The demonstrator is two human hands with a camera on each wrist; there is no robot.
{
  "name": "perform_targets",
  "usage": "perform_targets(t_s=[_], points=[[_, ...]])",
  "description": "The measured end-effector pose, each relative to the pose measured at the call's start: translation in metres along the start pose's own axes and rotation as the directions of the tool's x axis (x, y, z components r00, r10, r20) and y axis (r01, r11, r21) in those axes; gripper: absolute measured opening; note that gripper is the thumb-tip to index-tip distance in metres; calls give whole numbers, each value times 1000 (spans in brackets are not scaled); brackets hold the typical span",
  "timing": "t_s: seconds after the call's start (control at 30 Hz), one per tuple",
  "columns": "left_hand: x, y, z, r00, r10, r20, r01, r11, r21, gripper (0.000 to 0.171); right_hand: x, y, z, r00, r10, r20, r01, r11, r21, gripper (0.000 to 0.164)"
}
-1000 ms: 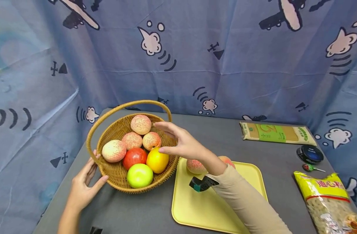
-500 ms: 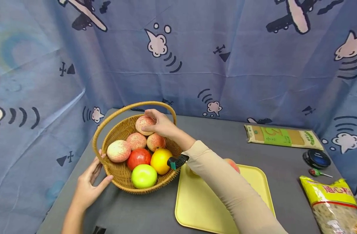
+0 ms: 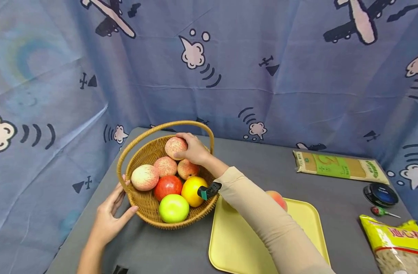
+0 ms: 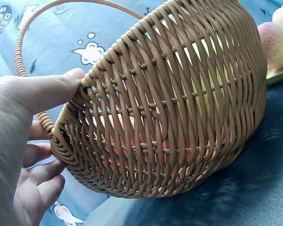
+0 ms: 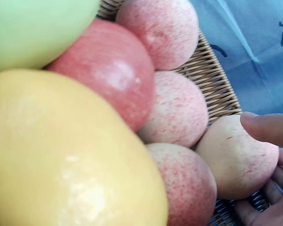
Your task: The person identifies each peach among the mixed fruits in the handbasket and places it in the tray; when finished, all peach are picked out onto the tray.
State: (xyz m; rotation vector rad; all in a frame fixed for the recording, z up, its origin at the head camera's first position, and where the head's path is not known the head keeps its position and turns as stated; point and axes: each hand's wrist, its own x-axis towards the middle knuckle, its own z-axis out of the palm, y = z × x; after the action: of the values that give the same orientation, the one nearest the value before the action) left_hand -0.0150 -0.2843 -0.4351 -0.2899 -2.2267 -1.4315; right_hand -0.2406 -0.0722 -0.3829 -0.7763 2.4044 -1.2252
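My right hand (image 3: 197,151) holds the peach (image 3: 174,147) at the back of a wicker basket (image 3: 168,226), thumb on one side and fingers on the other. In the right wrist view this peach (image 5: 236,160) touches its neighbour. Around it in the basket lie more peaches (image 3: 145,177), a red apple (image 3: 168,187), a yellow-orange fruit (image 3: 191,191) and a green apple (image 3: 174,208). My left hand (image 3: 109,217) grips the basket's left rim beside the handle's foot. Seen from the left wrist, the thumb (image 4: 61,87) presses the rim and the fingers curl behind it.
Right of the basket lies a yellow tray (image 3: 240,243), partly under my right forearm, with a peach (image 3: 276,199) on it. Farther right are a noodle pack (image 3: 339,165), a dark round tin (image 3: 381,195), a lollipop (image 3: 378,211) and a yellow-topped bag (image 3: 397,243). A curtain (image 3: 229,57) hangs behind.
My right hand has moved left and back over the basket and taken hold of the rear peach. The left hand stays on the rim. The head view has shifted slightly.
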Motion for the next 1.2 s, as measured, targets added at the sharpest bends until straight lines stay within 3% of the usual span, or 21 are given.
perform_targets(t_s=[0.43,0.7,0.9,1.03,1.2], points=[[0,1,2,1000,11,-9,-11,999,41,75,-2,4,2,998,-62,-25,61,997,-54,59],[0,2,4,999,28,-16,-28,999,28,74,-1,7,2,997,-70,-28,66,992,-109,66],[0,1,4,998,55,-9,-54,998,18,74,-3,5,1,990,-131,-44,123,981,-147,64],[-1,-1,4,998,57,-5,-57,998,17,74,-6,-1,-1,985,-166,-46,160,980,-122,64],[-1,-1,1,999,35,5,-35,999,14,76,-13,-14,-6,983,-180,-20,180,984,-21,64]])
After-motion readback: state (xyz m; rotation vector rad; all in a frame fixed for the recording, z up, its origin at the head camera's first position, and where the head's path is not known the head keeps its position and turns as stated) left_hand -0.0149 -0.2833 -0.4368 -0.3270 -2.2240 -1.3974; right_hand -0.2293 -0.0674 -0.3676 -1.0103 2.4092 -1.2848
